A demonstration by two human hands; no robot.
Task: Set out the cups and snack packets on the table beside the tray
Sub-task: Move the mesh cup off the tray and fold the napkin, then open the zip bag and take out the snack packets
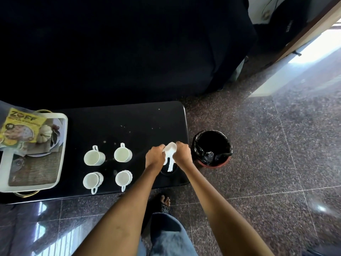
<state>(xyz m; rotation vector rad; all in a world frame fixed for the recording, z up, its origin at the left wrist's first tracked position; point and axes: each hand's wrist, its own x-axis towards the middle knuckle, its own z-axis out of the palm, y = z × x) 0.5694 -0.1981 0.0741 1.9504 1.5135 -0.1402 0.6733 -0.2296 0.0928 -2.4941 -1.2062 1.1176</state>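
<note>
Several white cups stand in two rows on the black table (129, 117), among them one at the back left (94, 157) and one at the front right (124, 178). At the table's left end a white tray (62, 154) carries a yellow "ZOFF" snack packet (20, 126) at its far side. Near the table's right end my left hand (155, 156) and my right hand (183, 154) both pinch a small white packet (170, 147). A white strip or stream (170, 165) hangs below it over a dark round shape that I cannot identify.
A bin with a black liner (212, 146) stands on the speckled stone floor just right of the table. A dark sofa (129, 52) runs behind the table. My bare foot (165, 199) is by the table's front edge.
</note>
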